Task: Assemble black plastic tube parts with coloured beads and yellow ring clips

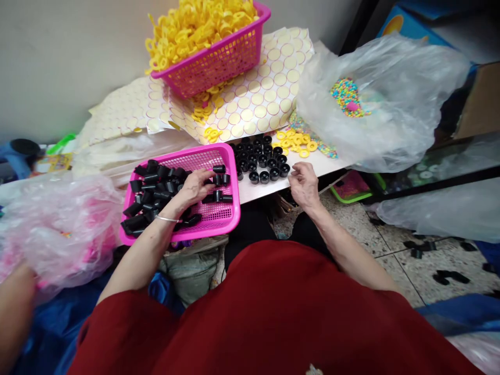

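My left hand (196,186) reaches into a pink mesh basket (231,219), its fingers apart over loose black plastic cylinders (156,190). The fingertips touch or hover by a few of these pieces; I cannot tell which. On the white tabletop, short black round cups (264,177) stand close together with their hollow ends up. Right of this group is my right hand (304,182), fingers curled and drawn together near the nearest cup. Whatever is between those fingers is hidden. Yellow rings (297,140) lie just behind the cups.
A second pink basket (219,60), heaped with yellow rings, stands on sheets of round stickers (269,83). A clear bag (390,99) with coloured beads sits at the right, another plastic bag (66,224) at the left. Black pieces (451,276) lie on the floor. A blurred arm (17,307) shows at the left edge.
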`<state>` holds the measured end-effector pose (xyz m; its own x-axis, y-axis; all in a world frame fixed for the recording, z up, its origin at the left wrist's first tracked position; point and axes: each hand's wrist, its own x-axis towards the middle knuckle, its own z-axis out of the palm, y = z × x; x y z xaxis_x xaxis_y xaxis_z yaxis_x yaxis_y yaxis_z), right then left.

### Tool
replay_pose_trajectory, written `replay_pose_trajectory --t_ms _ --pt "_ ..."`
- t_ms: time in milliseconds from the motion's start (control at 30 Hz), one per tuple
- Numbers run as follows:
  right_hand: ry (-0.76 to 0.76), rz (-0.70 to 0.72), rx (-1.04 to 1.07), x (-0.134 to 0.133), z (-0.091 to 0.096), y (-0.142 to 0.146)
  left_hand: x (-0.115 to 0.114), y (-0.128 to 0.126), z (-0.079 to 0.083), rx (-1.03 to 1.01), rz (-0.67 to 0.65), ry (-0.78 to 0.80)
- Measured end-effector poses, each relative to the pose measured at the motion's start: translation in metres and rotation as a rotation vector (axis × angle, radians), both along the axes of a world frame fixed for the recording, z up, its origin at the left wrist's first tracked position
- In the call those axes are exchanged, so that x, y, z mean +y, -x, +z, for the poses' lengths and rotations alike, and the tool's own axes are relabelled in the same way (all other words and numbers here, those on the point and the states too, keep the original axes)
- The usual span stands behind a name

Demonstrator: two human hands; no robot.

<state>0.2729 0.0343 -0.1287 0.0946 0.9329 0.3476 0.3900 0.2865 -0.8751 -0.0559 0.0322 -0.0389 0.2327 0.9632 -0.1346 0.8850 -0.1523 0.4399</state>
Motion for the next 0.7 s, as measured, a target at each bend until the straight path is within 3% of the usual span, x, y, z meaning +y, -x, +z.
replay_pose_trajectory --t_ms 133,233,333,467,600,700 --pt "-0.045 -0.008 -0.007 -0.004 0.008 0.006 0.011 -0.025 -0.003 0.186 -0.210 -0.050" --pt "-0.122 -0.004 -0.026 -0.010 0.018 0.010 0.015 -0.033 -0.005 0.200 -0.213 -0.030" --pt "-0.258 0.054 -0.087 -0.017 0.034 0.020 0.014 -0.033 0.004 -0.123 -0.029 0.015" --pt "-0.372 0.315 -0.222 -0.018 0.061 0.049 0.003 -0.038 0.030 -0.761 0.246 0.224" --pt "-0.405 0.509 -0.383 -0.010 0.081 0.088 -0.007 -0.053 0.048 -0.991 0.228 0.439" --pt "-0.390 0.538 -0.446 -0.005 0.083 0.104 -0.009 -0.050 0.047 -1.007 0.226 0.420"
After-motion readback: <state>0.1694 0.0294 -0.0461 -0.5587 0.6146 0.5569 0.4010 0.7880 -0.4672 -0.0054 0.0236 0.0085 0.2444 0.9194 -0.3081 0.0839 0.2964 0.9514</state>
